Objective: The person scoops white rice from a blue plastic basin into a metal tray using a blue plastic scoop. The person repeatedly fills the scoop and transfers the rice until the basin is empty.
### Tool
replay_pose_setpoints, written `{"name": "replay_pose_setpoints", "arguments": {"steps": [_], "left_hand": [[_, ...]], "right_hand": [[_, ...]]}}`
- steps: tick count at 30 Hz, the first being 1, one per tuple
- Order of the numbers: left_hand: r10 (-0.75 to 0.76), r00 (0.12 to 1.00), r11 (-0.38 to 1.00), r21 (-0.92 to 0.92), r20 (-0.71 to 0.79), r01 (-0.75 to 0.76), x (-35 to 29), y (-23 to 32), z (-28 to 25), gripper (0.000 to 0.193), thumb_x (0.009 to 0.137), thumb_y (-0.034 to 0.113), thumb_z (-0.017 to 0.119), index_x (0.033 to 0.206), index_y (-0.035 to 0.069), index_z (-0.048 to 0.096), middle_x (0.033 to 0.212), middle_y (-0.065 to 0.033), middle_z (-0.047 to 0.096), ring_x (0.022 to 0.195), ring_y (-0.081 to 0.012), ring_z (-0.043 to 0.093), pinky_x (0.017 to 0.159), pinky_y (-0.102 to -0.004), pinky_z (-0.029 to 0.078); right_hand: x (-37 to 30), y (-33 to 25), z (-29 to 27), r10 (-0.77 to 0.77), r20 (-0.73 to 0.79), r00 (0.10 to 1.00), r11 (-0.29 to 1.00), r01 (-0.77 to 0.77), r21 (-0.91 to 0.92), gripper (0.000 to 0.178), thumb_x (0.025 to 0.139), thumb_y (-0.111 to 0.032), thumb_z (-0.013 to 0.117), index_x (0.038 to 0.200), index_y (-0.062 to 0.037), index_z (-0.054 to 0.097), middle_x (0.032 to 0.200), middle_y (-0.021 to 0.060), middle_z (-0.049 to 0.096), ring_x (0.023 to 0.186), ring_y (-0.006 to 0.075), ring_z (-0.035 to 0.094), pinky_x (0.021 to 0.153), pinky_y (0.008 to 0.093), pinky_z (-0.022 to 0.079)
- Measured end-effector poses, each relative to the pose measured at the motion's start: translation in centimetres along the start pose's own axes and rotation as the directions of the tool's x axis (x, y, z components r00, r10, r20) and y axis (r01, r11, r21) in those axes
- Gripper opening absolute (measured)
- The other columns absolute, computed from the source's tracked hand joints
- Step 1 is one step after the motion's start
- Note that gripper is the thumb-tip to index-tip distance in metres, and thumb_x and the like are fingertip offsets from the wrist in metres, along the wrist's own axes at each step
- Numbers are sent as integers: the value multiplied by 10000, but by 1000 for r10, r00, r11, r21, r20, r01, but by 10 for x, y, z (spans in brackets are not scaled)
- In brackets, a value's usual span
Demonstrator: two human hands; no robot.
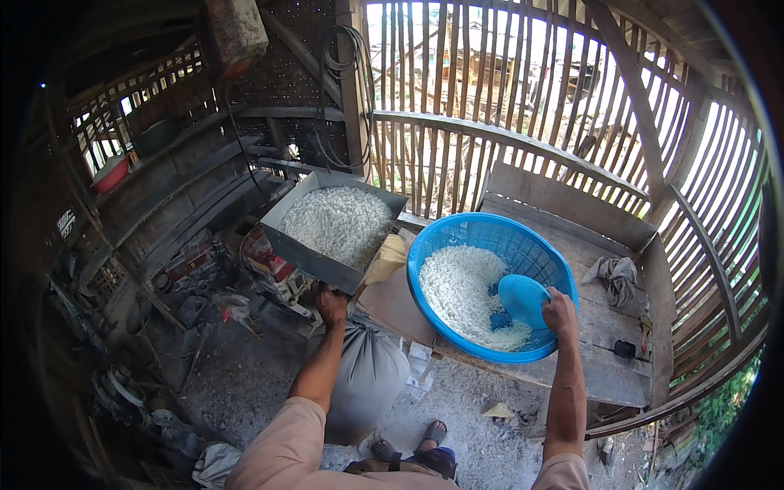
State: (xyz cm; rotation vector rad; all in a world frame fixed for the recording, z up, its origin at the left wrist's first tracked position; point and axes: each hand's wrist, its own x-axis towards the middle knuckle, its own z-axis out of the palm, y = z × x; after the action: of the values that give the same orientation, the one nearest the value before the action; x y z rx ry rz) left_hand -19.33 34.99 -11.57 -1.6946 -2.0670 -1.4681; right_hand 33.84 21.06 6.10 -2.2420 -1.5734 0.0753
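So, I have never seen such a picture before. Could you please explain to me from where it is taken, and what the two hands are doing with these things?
There is no robot here: both hands belong to the person wearing the camera. It looks down from the head, and its very wide lens bends straight edges.

The right hand holds a blue scoop inside a big blue basket, which contains white grains. The basket rests on a wooden bench, where a crumpled cloth also lies.

The left hand is by the near corner of a metal tray heaped with similar grains, above a grey sack. Whether it grasps anything is hard to see.
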Motion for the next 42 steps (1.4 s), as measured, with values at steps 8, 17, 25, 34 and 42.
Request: {"name": "replay_pose_setpoints", "arguments": {"steps": [8, 17, 25, 34, 42], "left_hand": [[-84, 996, 996, -2, 32, 84, 9, 5, -7, 474, 801, 315, 798, 1133, -8, 698, 1358, -299, 523, 1272, -456, 488, 1083, -577, 398], [-142, 989, 987, -67, 38, 144, -106, 20, -62, 648, 880, 179, 777, 1420, -33, 488, 1569, -325, 332, 1479, -503, 300, 1206, -552, 304], [-445, -2, 884, 440, 895, 159, -411, -144, -221, 634, 907, 509, 703, 1358, 69, 634, 1354, -216, 642, 1250, -397, 609, 1087, -485, 465], [-262, 61, 886, 216, 963, 410, -368, -96, -264, 481, 939, 440, 696, 1227, 56, 724, 1161, -233, 732, 1118, -353, 699, 1013, -464, 515], [-38, 628, 489, -534, 777, 690, -196, 89, -145, 585, 987, 277, 721, 1428, -30, 490, 1284, -217, 661, 1197, -281, 647, 1030, -360, 494]], "right_hand": [[0, -6, -1, -9, -4, 1000, 1000, 9, 28, 308, 889, -147, 540, 1129, -85, 721, 1036, 251, 727, 990, 460, 686, 888, 543, 532], [-3, -2, -6, -5, -12, 1000, 999, 6, 47, 301, 884, -138, 556, 1128, -76, 720, 1036, 250, 728, 995, 454, 687, 885, 531, 534], [-1, -6, -4, -51, -10, 999, 998, 51, 32, 306, 899, -142, 563, 1143, -28, 709, 1045, 273, 720, 1005, 476, 682, 897, 529, 525], [-3, 0, -5, -47, 48, 998, 999, 47, 12, 345, 916, -195, 555, 1204, -83, 708, 1088, 256, 725, 1040, 454, 683, 932, 534, 520], [-11, -22, -15, -17, 46, 999, 1000, 18, -22, 384, 949, -189, 545, 1300, -90, 662, 1138, 256, 719, 1073, 453, 678, 953, 532, 520]]}}
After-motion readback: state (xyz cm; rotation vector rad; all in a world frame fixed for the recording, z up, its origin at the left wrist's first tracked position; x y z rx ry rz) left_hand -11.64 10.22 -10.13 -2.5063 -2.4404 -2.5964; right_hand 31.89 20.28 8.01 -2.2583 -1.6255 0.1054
